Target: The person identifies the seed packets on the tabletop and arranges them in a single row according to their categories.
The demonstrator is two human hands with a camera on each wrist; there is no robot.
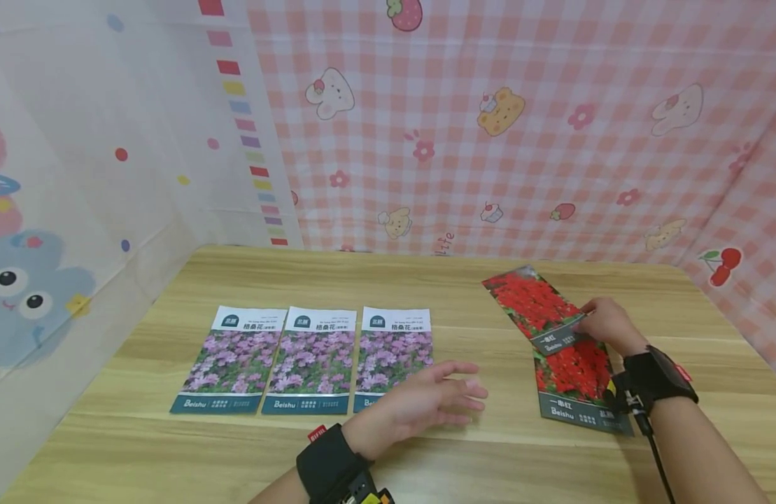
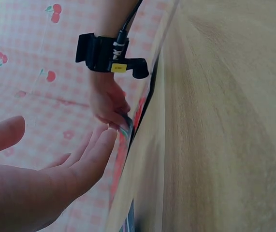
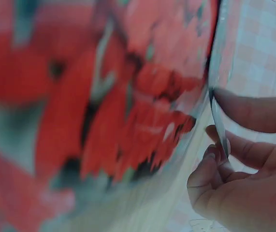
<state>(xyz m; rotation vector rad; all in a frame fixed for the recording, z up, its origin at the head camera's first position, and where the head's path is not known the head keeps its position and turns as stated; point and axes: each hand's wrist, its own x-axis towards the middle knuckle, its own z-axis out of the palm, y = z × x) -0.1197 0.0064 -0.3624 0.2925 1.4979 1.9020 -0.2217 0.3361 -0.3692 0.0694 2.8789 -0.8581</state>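
Two flower seed packets with red blooms are at the right of the table in the head view. My right hand pinches the corner of the upper red packet, which lies tilted across the top of the lower red packet. In the right wrist view, thumb and fingers grip the packet's thin edge. My left hand has its fingers loosely extended and holds nothing. It overlaps the lower right part of the nearest purple-flower packet; its fingers point toward the red ones.
Two more purple-flower packets, a middle one and a leftmost one, lie side by side on the wooden table. A pink checked cloth hangs behind the table, and a pale printed cloth hangs at the left.
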